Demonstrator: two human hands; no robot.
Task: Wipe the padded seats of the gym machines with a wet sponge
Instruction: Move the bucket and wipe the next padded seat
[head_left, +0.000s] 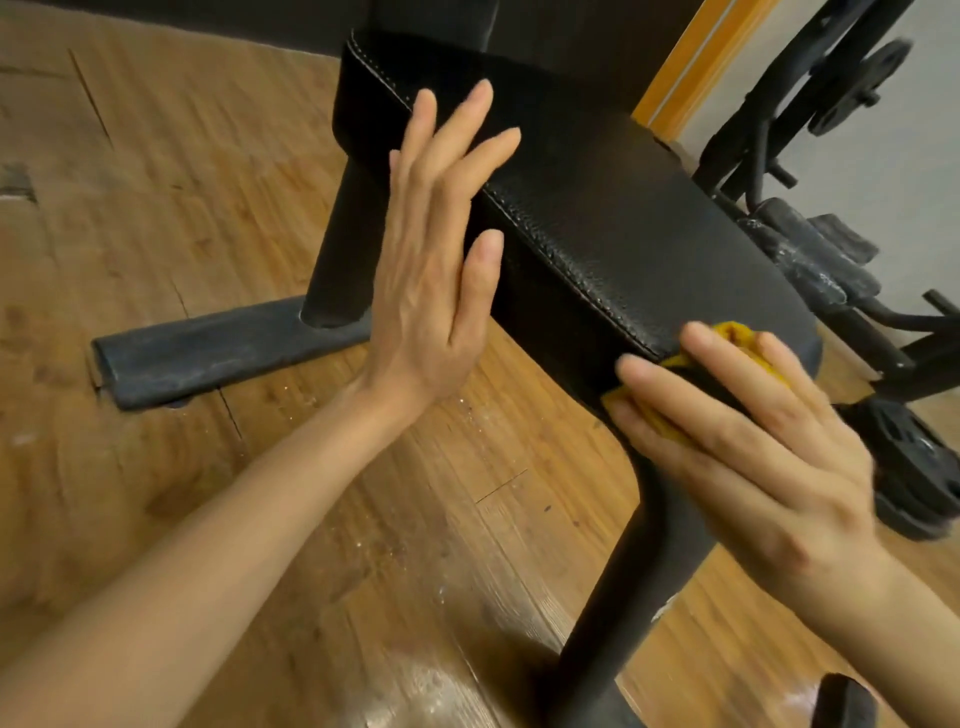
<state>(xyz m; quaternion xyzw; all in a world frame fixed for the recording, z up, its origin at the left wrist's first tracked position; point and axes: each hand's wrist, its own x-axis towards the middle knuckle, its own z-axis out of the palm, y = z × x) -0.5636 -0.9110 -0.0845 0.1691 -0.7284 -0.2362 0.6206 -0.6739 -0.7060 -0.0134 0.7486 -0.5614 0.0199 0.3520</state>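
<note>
Nearest the camera, two bare forearms reach forward over a wooden floor (218, 208) with pale specks scattered on its boards. The right hand (748, 441) lies at the near end of a black padded seat (623, 218), its fingers curled over a yellow sponge (727, 332) and pressing it against the seat's rounded near edge. Only small parts of the sponge show, above the knuckles and below the fingertips; the rest is hidden under the hand. Below this hand a thick black curved post (623, 597) runs down from the seat toward the floor.

The left hand (431, 260) is held flat and open, fingers straight and slightly spread, thumb up. It holds nothing and its palm faces the seat's left side wall; whether it touches the padding cannot be told.

The seat stretches away from the camera, its textured black cover edged with a pale stitched seam. Under its left side a black leg (343, 244) comes down onto a dusty flat foot bar (218, 353) lying on the floor.

Farther off on the right stands another black gym machine frame (810, 249), scuffed with white marks, with a round weight plate (857, 88) up high and a second plate (914, 467) lower, beside the right hand. Behind the seat an orange strip (691, 67) runs up along the wall.
</note>
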